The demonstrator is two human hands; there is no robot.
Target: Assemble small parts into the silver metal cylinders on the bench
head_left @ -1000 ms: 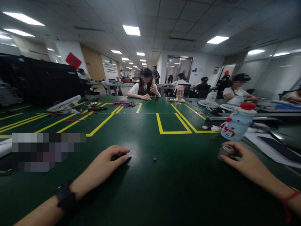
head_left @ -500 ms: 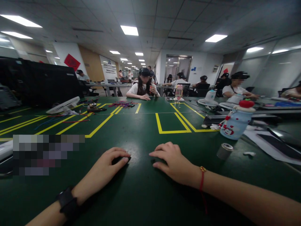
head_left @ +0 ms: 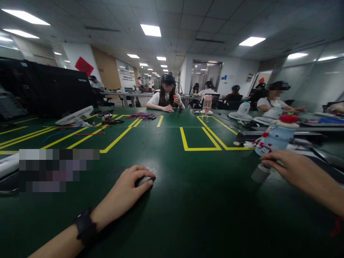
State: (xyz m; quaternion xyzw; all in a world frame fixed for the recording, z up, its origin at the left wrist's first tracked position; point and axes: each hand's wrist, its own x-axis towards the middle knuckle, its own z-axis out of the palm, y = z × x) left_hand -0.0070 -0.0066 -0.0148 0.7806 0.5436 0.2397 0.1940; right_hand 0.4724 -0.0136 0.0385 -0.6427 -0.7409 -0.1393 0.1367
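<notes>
The left hand (head_left: 126, 191) lies palm down on the green table (head_left: 188, 215), fingers curled over a small dark object (head_left: 145, 180) that is mostly hidden, perhaps a black part. A black watch (head_left: 85, 227) sits on that wrist. The right hand (head_left: 292, 168) is off to the right, fingers loosely open above a small grey cup (head_left: 260, 173), touching or just over its top; I cannot tell which. Just behind the cup stands a pale blue bottle (head_left: 276, 139) with a red cap. Yellow lines (head_left: 200, 141) mark the table farther off.
</notes>
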